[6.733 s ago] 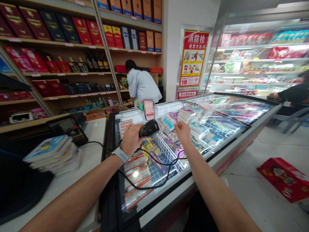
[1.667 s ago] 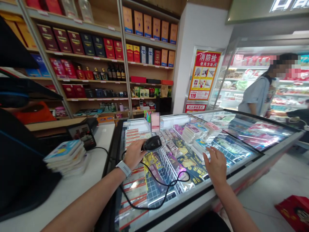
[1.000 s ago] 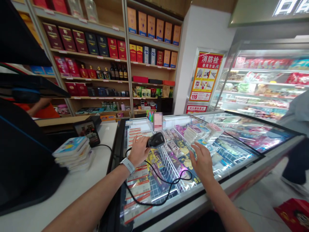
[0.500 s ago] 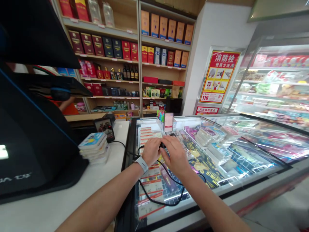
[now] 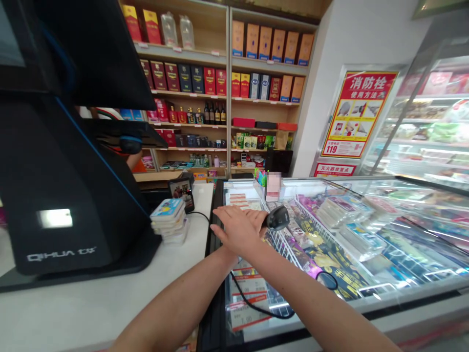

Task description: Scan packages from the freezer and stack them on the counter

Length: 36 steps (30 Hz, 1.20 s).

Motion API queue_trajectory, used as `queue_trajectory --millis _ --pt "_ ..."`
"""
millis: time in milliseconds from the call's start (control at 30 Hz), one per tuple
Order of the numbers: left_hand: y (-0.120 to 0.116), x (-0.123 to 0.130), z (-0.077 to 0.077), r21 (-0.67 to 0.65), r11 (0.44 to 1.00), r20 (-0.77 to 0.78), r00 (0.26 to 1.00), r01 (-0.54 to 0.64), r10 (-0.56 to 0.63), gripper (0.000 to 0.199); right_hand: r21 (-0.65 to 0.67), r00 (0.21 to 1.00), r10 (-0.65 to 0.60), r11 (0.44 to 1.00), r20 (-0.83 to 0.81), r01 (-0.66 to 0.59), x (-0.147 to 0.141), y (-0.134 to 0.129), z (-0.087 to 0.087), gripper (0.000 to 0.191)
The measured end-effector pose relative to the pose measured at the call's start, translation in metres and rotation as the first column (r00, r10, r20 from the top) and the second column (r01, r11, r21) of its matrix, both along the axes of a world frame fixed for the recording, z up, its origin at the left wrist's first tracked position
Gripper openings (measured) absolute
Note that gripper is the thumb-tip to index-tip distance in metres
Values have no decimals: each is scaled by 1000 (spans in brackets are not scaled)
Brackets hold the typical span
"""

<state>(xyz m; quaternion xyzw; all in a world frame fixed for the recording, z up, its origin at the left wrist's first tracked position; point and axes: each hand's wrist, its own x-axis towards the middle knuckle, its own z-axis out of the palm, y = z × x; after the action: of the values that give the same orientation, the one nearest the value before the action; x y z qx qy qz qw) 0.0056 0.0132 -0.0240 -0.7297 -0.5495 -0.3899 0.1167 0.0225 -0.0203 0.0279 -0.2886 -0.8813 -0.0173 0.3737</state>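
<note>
My left hand (image 5: 258, 218) is closed around the handle of a black barcode scanner (image 5: 278, 218), whose head points right above the glass-topped freezer. Across my left wrist lies my right hand (image 5: 234, 227), fingers and thumb stretched toward the left, with nothing seen in its grasp. My right forearm crosses over the left one, and the watch on my left wrist is hidden beneath it. A black cable (image 5: 252, 304) loops over the price labels (image 5: 249, 310) on the glass. A phone-like upright screen (image 5: 273, 187), blurred out, stands just beyond the scanner.
On the left, a large black checkout terminal (image 5: 84, 195) stands on the white counter (image 5: 120, 303). Stacked packets (image 5: 168, 217) lie beside a small screen device (image 5: 182, 193). Plastic-wrapped stacks (image 5: 340, 212) rest on the freezer glass. Shelves of boxed bottles (image 5: 208, 80) line the back.
The scanner has come out to the right in my left hand. My right hand has shifted left across my left wrist, covering the watch. The view has turned slightly left.
</note>
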Motion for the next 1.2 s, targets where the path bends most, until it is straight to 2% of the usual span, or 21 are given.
queue_trajectory --millis 33,100,200,333,500,633,767,933,1200 --pt "4 -7 0 -29 997 -52 995 78 -80 29 -19 999 35 999 8 -35 -7 1 1 31" --pt "9 -17 0 -67 986 -112 981 153 -159 32 -58 993 115 992 26 -114 -22 3 2 32" --pt "13 -22 -2 -78 974 -155 962 214 -224 36 -93 978 203 976 37 -199 -45 5 4 37" --pt "13 -21 -4 -53 970 -162 957 235 -241 32 -75 966 256 965 47 -252 -76 7 6 47" --pt "12 -22 -3 -46 970 -157 958 237 -241 31 -3 963 251 968 94 -252 -112 11 5 62" --pt "9 -21 0 -50 973 -144 963 225 -230 32 7 959 239 970 156 -243 -130 15 1 56" --pt "6 -21 4 -56 976 -139 966 213 -219 30 90 950 224 965 219 -248 -133 16 -4 39" --pt "5 -22 5 -54 974 -148 962 222 -228 28 198 940 244 935 239 -294 -127 9 -2 34" --pt "8 -23 -1 -6 969 -140 960 246 -244 34 190 964 208 952 165 -238 -102 -6 3 31"
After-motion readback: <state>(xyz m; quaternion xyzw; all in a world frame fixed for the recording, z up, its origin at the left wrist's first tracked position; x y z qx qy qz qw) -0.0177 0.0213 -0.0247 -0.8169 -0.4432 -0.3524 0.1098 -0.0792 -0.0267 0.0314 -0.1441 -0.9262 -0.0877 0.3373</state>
